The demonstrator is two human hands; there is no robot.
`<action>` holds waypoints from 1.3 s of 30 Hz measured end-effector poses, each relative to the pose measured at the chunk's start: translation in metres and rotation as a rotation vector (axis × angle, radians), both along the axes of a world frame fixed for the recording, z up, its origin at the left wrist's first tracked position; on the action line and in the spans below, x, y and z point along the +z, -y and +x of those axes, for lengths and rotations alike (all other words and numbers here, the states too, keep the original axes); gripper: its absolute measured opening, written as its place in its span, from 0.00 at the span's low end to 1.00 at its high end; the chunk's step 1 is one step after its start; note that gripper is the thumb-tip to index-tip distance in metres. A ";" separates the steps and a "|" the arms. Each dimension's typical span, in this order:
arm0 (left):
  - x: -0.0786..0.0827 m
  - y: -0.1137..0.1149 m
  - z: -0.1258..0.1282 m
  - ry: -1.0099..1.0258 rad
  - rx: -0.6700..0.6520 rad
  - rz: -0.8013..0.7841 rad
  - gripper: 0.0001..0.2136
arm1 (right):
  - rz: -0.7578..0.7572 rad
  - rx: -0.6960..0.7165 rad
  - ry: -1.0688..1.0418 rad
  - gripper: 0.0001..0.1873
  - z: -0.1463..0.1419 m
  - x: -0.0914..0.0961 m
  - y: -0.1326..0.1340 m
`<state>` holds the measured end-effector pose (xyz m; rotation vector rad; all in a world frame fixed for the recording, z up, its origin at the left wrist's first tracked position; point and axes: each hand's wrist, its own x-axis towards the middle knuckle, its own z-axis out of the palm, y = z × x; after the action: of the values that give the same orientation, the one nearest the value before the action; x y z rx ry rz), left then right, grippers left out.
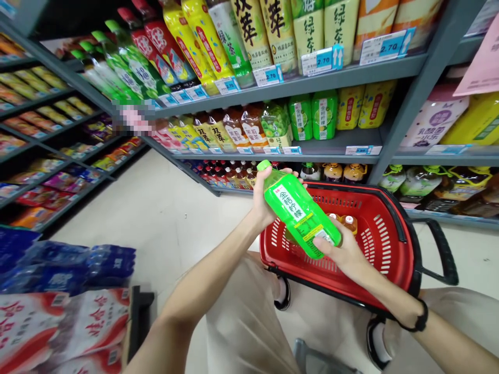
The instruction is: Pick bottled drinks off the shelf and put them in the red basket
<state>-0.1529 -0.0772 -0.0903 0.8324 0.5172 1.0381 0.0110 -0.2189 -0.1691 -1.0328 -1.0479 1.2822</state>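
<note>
A large green drink bottle (294, 208) with a green cap lies tilted between my two hands, above the basket. My left hand (262, 195) grips it near the neck, fingers wrapped behind it. Around the bottle's base my right hand (346, 249) is closed, thumb on the label side. Below is a red shopping basket (401, 265) with a black rim and a black handle (444, 254). Inside it, partly hidden by the bottle, are small bottles with white caps (349, 224).
Drink shelves (343, 72) stand ahead, with green bottles (325, 115) like the held one on the middle level. Packaged goods fill another shelf (50, 124) at far left. Stacked shrink-wrapped packs (93, 317) stand at lower left. My legs (249, 311) flank the basket on the pale floor.
</note>
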 end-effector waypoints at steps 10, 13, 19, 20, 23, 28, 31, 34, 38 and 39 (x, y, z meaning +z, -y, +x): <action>0.000 -0.001 -0.004 0.023 -0.002 0.026 0.22 | 0.060 -0.048 0.263 0.38 0.006 0.000 -0.002; -0.001 -0.002 -0.004 0.033 -0.003 0.021 0.21 | 0.053 -0.022 0.234 0.38 0.006 -0.001 -0.003; -0.003 -0.003 -0.005 0.040 -0.008 0.014 0.21 | 0.060 -0.019 0.248 0.38 0.007 -0.001 -0.002; -0.004 -0.004 -0.005 0.034 -0.006 0.010 0.21 | 0.068 -0.013 0.244 0.36 0.007 -0.001 -0.002; -0.005 -0.004 -0.004 0.018 0.008 0.001 0.22 | 0.079 -0.004 0.222 0.34 0.007 -0.002 -0.003; -0.002 -0.001 -0.002 -0.021 0.034 -0.015 0.21 | 0.049 -0.029 0.193 0.35 0.008 -0.005 -0.005; -0.002 0.000 -0.002 -0.047 0.034 -0.003 0.21 | 0.035 -0.039 0.165 0.34 0.008 -0.006 -0.005; -0.003 0.000 -0.002 -0.029 0.020 0.000 0.20 | 0.016 -0.038 0.128 0.34 0.008 -0.004 -0.005; -0.005 0.000 -0.003 -0.013 0.018 -0.007 0.19 | -0.029 -0.053 0.089 0.36 0.006 0.002 -0.004; -0.005 0.000 -0.003 -0.025 0.024 -0.003 0.19 | -0.046 -0.065 0.077 0.36 0.005 0.003 -0.004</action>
<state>-0.1557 -0.0775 -0.0952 0.8390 0.5513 1.0497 0.0158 -0.2145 -0.1659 -1.1500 -1.0383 1.2276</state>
